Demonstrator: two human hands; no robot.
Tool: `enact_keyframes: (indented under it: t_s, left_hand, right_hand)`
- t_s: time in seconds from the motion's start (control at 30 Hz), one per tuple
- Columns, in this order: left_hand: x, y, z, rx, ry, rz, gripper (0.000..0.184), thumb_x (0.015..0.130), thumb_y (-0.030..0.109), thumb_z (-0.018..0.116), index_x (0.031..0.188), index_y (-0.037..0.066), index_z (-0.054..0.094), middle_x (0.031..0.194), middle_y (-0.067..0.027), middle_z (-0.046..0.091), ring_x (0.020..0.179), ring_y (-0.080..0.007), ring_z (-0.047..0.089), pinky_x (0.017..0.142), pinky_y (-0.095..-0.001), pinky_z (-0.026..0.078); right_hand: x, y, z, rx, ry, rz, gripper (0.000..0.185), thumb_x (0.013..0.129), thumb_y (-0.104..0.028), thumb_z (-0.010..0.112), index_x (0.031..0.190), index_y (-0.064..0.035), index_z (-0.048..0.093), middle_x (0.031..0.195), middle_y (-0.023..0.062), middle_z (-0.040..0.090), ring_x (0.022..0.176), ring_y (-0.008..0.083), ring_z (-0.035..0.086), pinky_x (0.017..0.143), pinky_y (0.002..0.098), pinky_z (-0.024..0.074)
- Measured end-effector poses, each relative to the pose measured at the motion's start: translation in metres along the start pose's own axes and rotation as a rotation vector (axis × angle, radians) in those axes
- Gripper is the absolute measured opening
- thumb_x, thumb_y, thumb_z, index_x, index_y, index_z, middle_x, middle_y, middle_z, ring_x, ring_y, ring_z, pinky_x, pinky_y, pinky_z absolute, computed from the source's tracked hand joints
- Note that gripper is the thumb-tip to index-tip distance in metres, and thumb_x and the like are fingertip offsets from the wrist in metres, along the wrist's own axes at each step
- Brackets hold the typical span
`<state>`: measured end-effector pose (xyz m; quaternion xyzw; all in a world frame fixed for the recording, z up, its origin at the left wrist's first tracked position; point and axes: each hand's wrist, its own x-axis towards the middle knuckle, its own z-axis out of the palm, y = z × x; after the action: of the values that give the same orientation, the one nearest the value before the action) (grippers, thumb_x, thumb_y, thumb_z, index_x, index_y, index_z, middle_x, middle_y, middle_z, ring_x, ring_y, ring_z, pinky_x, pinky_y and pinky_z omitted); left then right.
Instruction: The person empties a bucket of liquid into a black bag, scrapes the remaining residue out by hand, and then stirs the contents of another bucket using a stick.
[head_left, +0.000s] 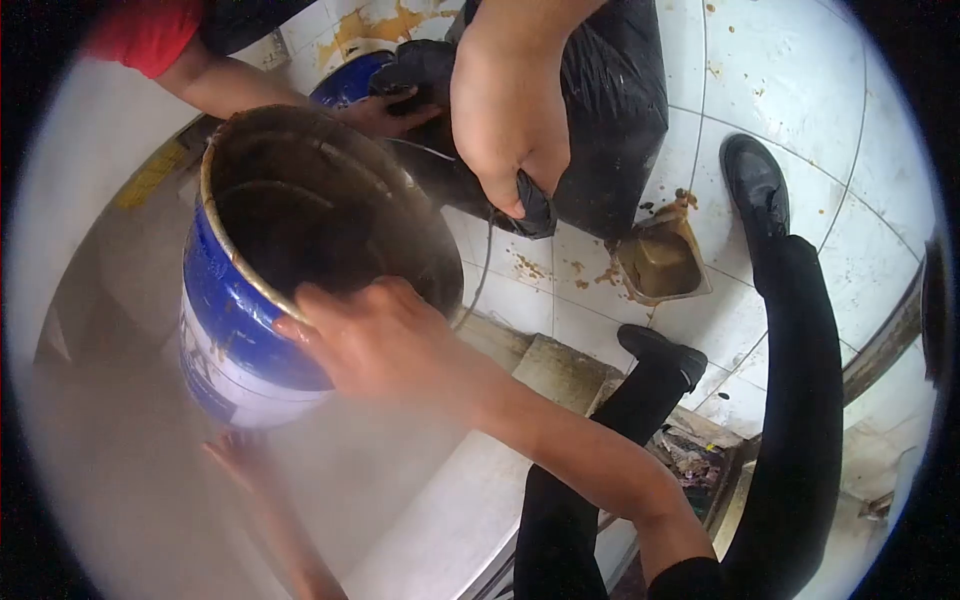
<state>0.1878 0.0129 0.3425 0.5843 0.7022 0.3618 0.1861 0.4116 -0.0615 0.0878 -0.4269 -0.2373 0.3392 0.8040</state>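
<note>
The right hand (pixel 380 340) is gripping one bucket (pixel 255 345) by its rim — left hand (pixel 243 458) below, hold unclear — two other hands (pixel 515 125) touching one black bag (pixel 605 110).

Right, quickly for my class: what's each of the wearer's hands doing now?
Left hand: by the blue bucket; hazy, grip cannot be told.
Right hand: closed, holding the blue bucket's rim.
</note>
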Motion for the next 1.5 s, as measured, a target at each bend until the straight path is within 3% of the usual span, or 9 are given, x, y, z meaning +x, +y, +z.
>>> enact_keyframes:
  t_s: [0.27, 0.33, 0.37, 0.6, 0.9, 0.97, 1.5]
  left_hand:
    - [0.010, 0.006, -0.015, -0.068, -0.040, -0.004, 0.050, 0.090, 0.060, 0.041, 0.097, 0.012, 0.053, 0.105, -0.0049, 0.050, 0.108, -0.0227, 0.046, 0.098, -0.0421, 0.034]
    - [0.012, 0.007, -0.018, 0.029, -0.190, 0.139, 0.049, 0.091, 0.058, 0.040, 0.100, 0.012, 0.052, 0.106, -0.0049, 0.050, 0.109, -0.0218, 0.046, 0.098, -0.0424, 0.034]
    - [0.025, 0.005, -0.035, -0.001, -0.283, 0.115, 0.047, 0.093, 0.055, 0.035, 0.102, 0.012, 0.050, 0.115, -0.0071, 0.048, 0.116, -0.0228, 0.039, 0.103, -0.0468, 0.025]
    - [0.026, 0.001, -0.040, 0.007, -0.262, 0.135, 0.048, 0.094, 0.055, 0.033, 0.105, 0.012, 0.050, 0.117, -0.0070, 0.048, 0.117, -0.0236, 0.039, 0.104, -0.0458, 0.024]
    - [0.027, -0.009, -0.040, -0.045, -0.353, 0.107, 0.049, 0.096, 0.053, 0.029, 0.109, 0.010, 0.049, 0.120, -0.0071, 0.047, 0.120, -0.0227, 0.038, 0.106, -0.0467, 0.024]
    - [0.014, -0.004, -0.019, -0.019, -0.203, 0.136, 0.051, 0.092, 0.058, 0.036, 0.105, 0.012, 0.053, 0.109, -0.0057, 0.052, 0.109, -0.0202, 0.046, 0.100, -0.0412, 0.031]
    - [0.020, -0.002, -0.025, 0.017, -0.217, 0.173, 0.054, 0.092, 0.059, 0.033, 0.110, 0.012, 0.051, 0.115, -0.0065, 0.050, 0.115, -0.0210, 0.043, 0.103, -0.0446, 0.027]
  right_hand:
    - [-0.003, 0.003, -0.010, 0.065, 0.049, -0.003, 0.028, 0.091, -0.025, 0.053, 0.076, -0.0008, 0.054, 0.051, 0.0219, 0.053, 0.048, 0.0371, 0.058, 0.044, 0.0414, 0.0473]
    - [-0.006, 0.007, -0.011, 0.131, 0.100, 0.017, 0.026, 0.091, -0.022, 0.054, 0.076, -0.0006, 0.054, 0.053, 0.0214, 0.054, 0.048, 0.0368, 0.058, 0.043, 0.0419, 0.0456]
    - [-0.006, 0.009, -0.011, 0.103, 0.134, -0.020, 0.025, 0.090, -0.020, 0.054, 0.075, -0.0006, 0.053, 0.054, 0.0213, 0.054, 0.048, 0.0371, 0.057, 0.043, 0.0427, 0.0440]
    - [-0.008, 0.014, 0.000, 0.245, 0.104, 0.050, 0.026, 0.090, -0.020, 0.055, 0.074, -0.0006, 0.053, 0.053, 0.0221, 0.052, 0.049, 0.0383, 0.056, 0.043, 0.0425, 0.0435]
    - [-0.011, 0.022, -0.005, 0.168, 0.154, -0.071, 0.023, 0.089, -0.015, 0.057, 0.072, -0.0004, 0.051, 0.052, 0.0210, 0.052, 0.047, 0.0366, 0.056, 0.041, 0.0403, 0.0416]
    - [-0.012, 0.027, -0.004, 0.198, 0.153, -0.048, 0.024, 0.089, -0.015, 0.057, 0.071, -0.0009, 0.051, 0.052, 0.0204, 0.052, 0.047, 0.0366, 0.056, 0.041, 0.0405, 0.0415]
    - [-0.003, 0.027, -0.008, 0.188, 0.142, -0.010, 0.024, 0.090, -0.015, 0.056, 0.071, -0.0010, 0.050, 0.053, 0.0184, 0.053, 0.048, 0.0359, 0.056, 0.042, 0.0404, 0.0409]
